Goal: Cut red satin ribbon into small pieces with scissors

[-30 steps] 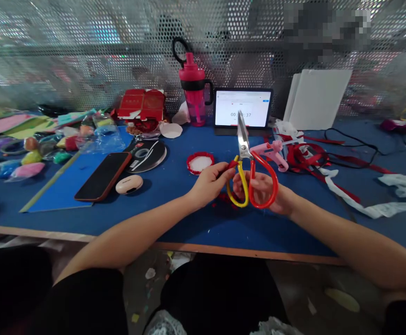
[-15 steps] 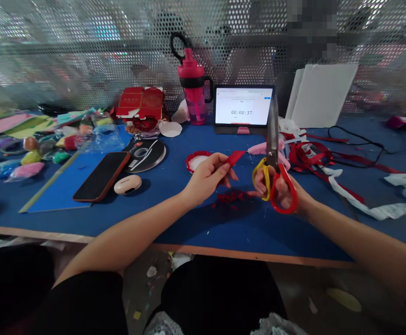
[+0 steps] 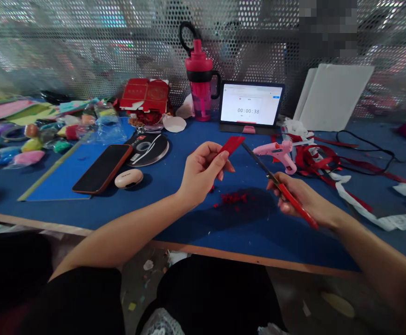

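Your scissors [image 3: 261, 164] show smooth, shiny metal blades and glossy red handle covering. The ribbon [image 3: 232, 144] in your left hand [image 3: 203, 173] is smooth red cloth with a slight sheen. The glue gun [image 3: 274, 150] is pink plastic. The desk [image 3: 178, 223] surface is matt blue; the screen [image 3: 250, 103] is smooth.

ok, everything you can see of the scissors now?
Scissors: slim grey metal blades, pivot, glossy red handle, plastic-looking. Seen nearly edge-on, so open or closed can't be told. They're held over the blue table, right hand gripping the handle, tips slanting up and left, close to the red strip; contact there unclear.
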`<act>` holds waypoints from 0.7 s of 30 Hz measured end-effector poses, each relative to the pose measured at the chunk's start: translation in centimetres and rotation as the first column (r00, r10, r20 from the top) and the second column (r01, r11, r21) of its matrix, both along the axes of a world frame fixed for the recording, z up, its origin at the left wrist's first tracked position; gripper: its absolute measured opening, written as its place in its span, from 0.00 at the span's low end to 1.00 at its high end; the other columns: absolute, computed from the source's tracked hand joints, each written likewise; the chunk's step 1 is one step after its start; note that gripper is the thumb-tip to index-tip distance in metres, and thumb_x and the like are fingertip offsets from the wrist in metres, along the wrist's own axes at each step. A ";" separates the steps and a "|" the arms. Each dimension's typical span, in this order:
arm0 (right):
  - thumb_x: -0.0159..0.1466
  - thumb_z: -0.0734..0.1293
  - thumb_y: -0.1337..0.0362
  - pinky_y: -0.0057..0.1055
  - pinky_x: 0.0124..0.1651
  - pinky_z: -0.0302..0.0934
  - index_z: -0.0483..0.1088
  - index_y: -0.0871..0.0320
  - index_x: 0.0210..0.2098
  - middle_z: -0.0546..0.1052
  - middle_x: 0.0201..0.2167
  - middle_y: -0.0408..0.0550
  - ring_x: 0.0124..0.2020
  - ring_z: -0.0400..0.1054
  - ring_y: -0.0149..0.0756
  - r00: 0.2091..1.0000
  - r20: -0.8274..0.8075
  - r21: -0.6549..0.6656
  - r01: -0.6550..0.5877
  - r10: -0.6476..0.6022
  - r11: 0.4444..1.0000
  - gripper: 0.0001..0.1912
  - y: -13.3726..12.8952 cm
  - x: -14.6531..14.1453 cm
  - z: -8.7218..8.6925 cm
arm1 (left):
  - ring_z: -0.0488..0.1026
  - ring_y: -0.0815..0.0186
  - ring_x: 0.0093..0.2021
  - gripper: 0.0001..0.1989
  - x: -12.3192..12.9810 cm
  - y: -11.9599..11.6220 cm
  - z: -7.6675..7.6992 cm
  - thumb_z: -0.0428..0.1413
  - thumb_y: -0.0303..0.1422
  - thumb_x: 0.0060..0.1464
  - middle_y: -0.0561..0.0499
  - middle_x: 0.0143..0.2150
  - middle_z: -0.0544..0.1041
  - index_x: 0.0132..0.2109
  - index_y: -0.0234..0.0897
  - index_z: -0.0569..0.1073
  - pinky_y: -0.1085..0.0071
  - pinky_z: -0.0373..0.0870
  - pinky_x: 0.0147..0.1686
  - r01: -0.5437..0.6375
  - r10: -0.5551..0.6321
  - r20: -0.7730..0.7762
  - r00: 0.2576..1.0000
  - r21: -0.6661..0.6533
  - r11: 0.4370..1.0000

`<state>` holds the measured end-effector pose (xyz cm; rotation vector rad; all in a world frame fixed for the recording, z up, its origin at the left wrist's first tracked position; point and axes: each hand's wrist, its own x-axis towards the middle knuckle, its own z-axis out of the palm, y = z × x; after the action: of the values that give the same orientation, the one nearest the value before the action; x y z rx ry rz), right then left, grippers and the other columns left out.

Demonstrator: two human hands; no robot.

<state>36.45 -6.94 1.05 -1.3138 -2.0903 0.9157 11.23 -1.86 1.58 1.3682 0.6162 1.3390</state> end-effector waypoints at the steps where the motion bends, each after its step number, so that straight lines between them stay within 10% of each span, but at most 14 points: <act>1: 0.53 0.66 0.39 0.31 0.27 0.58 0.63 0.56 0.39 0.68 0.31 0.46 0.26 0.58 0.33 0.999 0.050 -0.002 -0.005 0.005 1.000 0.28 -0.1 -0.2 0.1 | 0.64 0.78 0.18 0.11 0.0 0.0 0.0 0.60 0.39 0.55 0.54 0.25 0.77 0.36 0.37 0.69 0.81 0.60 0.18 -0.009 0.009 0.013 1.000 0.001 1.000; 13: 0.56 0.50 0.28 0.30 0.25 0.49 0.64 0.58 0.35 0.66 0.25 0.46 0.22 0.57 0.33 0.975 0.195 0.080 -0.121 0.104 0.989 0.38 -0.6 -1.5 -0.1 | 0.62 0.79 0.16 0.08 0.3 -0.6 0.2 0.59 0.35 0.55 0.56 0.19 0.72 0.33 0.35 0.71 0.80 0.53 0.15 0.084 -0.086 -0.132 0.988 -0.023 0.996; 21: 0.62 0.58 0.42 0.29 0.27 0.51 0.64 0.57 0.31 0.70 0.23 0.46 0.22 0.60 0.32 0.968 0.249 0.129 -0.067 0.033 0.989 0.23 -0.7 -1.9 -0.4 | 0.67 0.77 0.17 0.08 0.3 -0.7 0.3 0.60 0.34 0.52 0.57 0.18 0.71 0.31 0.35 0.70 0.79 0.59 0.18 0.091 -0.094 -0.125 0.988 -0.035 0.995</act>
<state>34.54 -7.63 0.69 -1.3663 -2.3390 0.6420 11.58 -2.53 1.88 1.4488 0.6468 1.1714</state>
